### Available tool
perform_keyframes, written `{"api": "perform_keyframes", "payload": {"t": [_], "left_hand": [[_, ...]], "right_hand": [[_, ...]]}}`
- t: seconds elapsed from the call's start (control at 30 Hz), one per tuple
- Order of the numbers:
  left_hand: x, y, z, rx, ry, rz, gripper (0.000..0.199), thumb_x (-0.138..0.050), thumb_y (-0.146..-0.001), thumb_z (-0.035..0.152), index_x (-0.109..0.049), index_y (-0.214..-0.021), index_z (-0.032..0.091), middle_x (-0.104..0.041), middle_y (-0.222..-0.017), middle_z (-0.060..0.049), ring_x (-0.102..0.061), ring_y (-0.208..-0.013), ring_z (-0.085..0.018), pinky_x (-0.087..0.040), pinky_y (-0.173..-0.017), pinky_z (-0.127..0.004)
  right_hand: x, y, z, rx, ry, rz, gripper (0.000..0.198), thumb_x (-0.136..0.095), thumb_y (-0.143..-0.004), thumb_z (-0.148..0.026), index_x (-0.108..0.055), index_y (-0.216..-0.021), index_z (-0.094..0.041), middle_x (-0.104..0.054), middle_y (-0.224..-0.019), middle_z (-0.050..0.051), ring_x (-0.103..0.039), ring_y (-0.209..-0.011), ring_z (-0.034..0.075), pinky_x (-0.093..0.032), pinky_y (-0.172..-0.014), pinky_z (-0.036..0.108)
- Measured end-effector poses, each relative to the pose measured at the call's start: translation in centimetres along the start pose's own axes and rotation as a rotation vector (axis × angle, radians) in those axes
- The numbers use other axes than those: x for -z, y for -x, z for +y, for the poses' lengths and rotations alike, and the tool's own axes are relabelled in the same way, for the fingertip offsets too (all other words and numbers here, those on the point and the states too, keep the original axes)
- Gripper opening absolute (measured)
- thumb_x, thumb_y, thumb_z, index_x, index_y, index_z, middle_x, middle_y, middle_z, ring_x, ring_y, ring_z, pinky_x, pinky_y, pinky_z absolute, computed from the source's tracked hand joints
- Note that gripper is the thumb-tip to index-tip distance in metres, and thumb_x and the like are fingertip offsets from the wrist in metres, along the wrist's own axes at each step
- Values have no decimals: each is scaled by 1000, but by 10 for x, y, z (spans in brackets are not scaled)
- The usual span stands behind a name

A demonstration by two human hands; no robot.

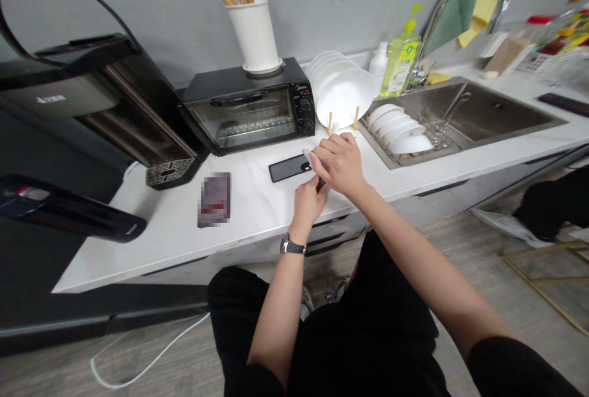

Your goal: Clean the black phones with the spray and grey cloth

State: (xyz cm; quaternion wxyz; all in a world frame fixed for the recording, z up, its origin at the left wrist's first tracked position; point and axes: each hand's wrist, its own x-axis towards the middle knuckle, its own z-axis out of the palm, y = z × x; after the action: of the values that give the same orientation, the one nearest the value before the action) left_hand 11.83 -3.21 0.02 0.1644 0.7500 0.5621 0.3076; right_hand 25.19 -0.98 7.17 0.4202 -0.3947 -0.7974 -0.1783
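Observation:
My right hand (341,162) is closed in front of the plate rack, its fingers curled over something I cannot make out. Below and to its left, my left hand (309,205), with a watch on the wrist, is closed too and meets the right one. A dark piece shows between the two hands, and a small pale edge sticks out left of the right thumb; the rest is covered by fingers. Just left of the hands, a black flat phone-like slab (289,168) lies on the white countertop (251,200). A white tip (335,129) rises behind my right knuckles.
A black toaster oven (251,108) carries a white utensil holder (254,35). White plates (340,93) stand upright beside it. Right of them are a soap bottle (401,62) and a sink (488,111) with bowls. At left stand a black machine (105,90), a dark bottle (73,210) and a blurred-out packet (215,199).

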Motion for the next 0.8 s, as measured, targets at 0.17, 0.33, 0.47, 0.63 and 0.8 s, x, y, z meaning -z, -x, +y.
{"api": "perform_keyframes", "payload": {"t": [0.17,0.33,0.47,0.63,0.8], "left_hand": [[-2,0,-1,2,44,15,23,-63,-103,37,-75,-115,22,-80,-89,-6,-73,-79,-23,-46,-72,-29],[-4,1,-3,9,76,26,21,-64,-102,38,-76,-110,21,-78,-82,-6,-72,-74,-22,-45,-69,-29],[-5,1,-3,7,73,30,20,-64,-102,37,-76,-110,22,-80,-86,-6,-73,-76,-23,-46,-70,-29],[-6,1,-4,-2,64,34,19,-65,-102,36,-76,-109,22,-80,-87,-6,-74,-78,-23,-45,-69,-29],[-4,1,-2,15,49,23,19,-64,-102,37,-75,-107,22,-80,-86,-6,-74,-77,-23,-45,-69,-29]], "right_hand": [[-8,-5,9,-75,-110,97,47,-35,-111,-35,-44,-66,-24,-49,-65,1,-44,-70,19,-30,-69,37],[-9,-9,9,-254,-287,178,52,-35,-110,-49,-28,-64,-25,-35,-59,-2,-37,-61,16,-24,-63,35],[-10,-2,16,-494,-512,228,63,-37,-104,-71,-27,-61,-25,-27,-57,-5,-27,-55,12,-21,-57,33],[-19,7,25,-728,-731,201,71,-35,-93,-89,-25,-61,-27,-22,-57,-6,-21,-54,12,-19,-52,31],[-14,8,15,-611,-391,256,58,-32,-107,-65,-31,-63,-26,-32,-58,-3,-31,-57,14,-24,-57,33]]}}
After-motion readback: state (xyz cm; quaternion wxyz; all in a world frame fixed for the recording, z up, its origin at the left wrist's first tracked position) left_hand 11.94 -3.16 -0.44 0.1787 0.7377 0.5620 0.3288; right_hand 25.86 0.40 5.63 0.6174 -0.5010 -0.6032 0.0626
